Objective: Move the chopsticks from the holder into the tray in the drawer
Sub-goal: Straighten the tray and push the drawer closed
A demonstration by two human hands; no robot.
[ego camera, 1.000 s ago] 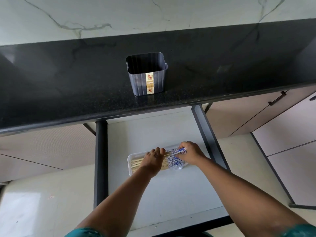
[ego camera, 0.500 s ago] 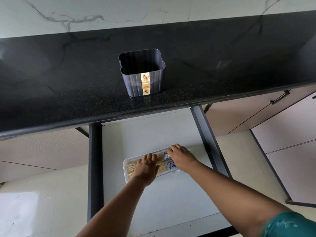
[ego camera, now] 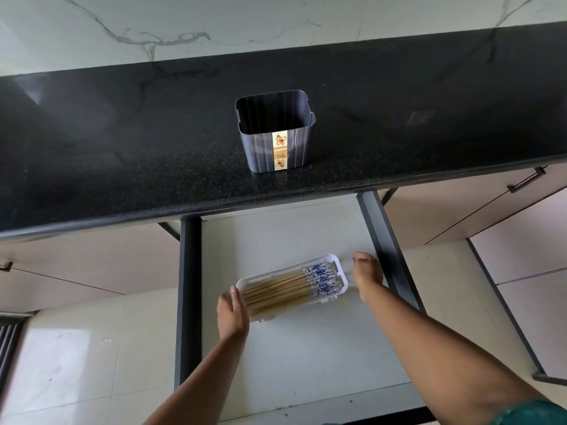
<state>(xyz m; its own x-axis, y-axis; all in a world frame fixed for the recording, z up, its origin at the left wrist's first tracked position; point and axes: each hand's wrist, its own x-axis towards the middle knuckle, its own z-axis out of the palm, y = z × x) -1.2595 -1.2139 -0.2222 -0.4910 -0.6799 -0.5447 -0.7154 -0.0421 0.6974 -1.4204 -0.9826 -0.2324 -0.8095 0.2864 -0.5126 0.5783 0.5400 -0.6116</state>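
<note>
Several wooden chopsticks [ego camera: 285,288] with blue-patterned ends lie side by side in a white tray [ego camera: 334,259] on the floor of the open drawer [ego camera: 306,348]. My left hand [ego camera: 232,314] is at the tray's left end, fingers straight, touching its rim. At the tray's right end is my right hand [ego camera: 366,276], fingers loosely bent against that end; whether it grips the rim I cannot tell. The grey ribbed holder [ego camera: 276,133] stands empty on the black counter [ego camera: 122,142], above the drawer.
The drawer has dark side rails [ego camera: 389,246] left and right. Closed cabinet fronts with a dark handle [ego camera: 526,179] are to the right. Pale floor tiles [ego camera: 76,363] show to the left, and a marble wall rises behind the counter.
Both hands came off the top of the chopsticks and moved apart to the two ends of the tray. The chopsticks now lie fully uncovered in the tray.
</note>
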